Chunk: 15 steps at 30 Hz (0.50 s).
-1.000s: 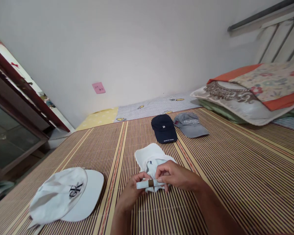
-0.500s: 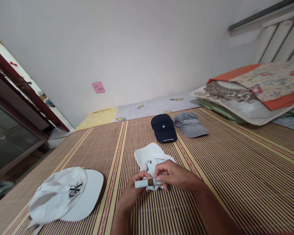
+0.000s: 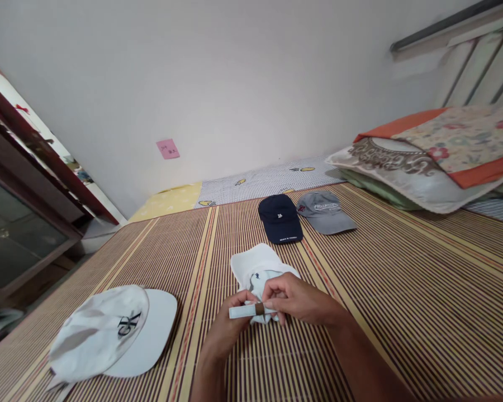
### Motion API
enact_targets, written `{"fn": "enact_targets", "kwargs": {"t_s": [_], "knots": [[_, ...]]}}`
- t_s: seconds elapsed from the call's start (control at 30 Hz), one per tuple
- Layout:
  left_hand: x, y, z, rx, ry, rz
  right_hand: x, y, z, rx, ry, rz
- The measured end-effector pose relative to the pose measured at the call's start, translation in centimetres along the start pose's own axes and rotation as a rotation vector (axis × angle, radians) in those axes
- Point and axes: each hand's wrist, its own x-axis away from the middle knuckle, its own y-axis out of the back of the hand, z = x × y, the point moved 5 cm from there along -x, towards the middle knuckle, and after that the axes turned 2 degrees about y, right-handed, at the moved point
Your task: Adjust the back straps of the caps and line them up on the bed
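A pale cap (image 3: 260,262) with a small dark emblem lies in front of me, its brim pointing away. At its near edge is the cap's back strap (image 3: 242,311), a light band passing through a brown keeper (image 3: 259,309). My left hand (image 3: 230,318) is closed on the strap, left of the brown piece, with the strap's free end sticking out to the left. My right hand (image 3: 297,298) pinches the strap just right of the keeper and covers part of the cap. Both sets of fingertips are close together.
On the striped mat (image 3: 218,251), a white cap (image 3: 109,335) with black letters lies at left. Farther back are a navy cap (image 3: 280,219) and a grey cap (image 3: 326,213), side by side. Pillows (image 3: 402,173) are stacked at right. A wall (image 3: 255,84) closes the far side.
The strap's free end has shifted slightly left and up, and the brown keeper sits slightly farther right. Both hands keep their hold; the other caps are still.
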Motion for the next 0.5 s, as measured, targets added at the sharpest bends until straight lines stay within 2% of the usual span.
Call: {"fn": "enact_targets", "kwargs": {"t_s": [0.27, 0.33, 0.5], "knots": [[-0.2, 0.3, 0.3, 0.116, 0.022, -0.005, 0.0, 0.3, 0.0, 0.014, -0.006, -0.017], [0.0, 0.3, 0.1, 0.140, -0.005, 0.029, 0.0, 0.3, 0.0, 0.029, -0.011, -0.025], [1.0, 0.3, -1.3, 0.038, -0.057, 0.138, 0.1, 0.3, 0.1, 0.046, -0.039, -0.033]]}}
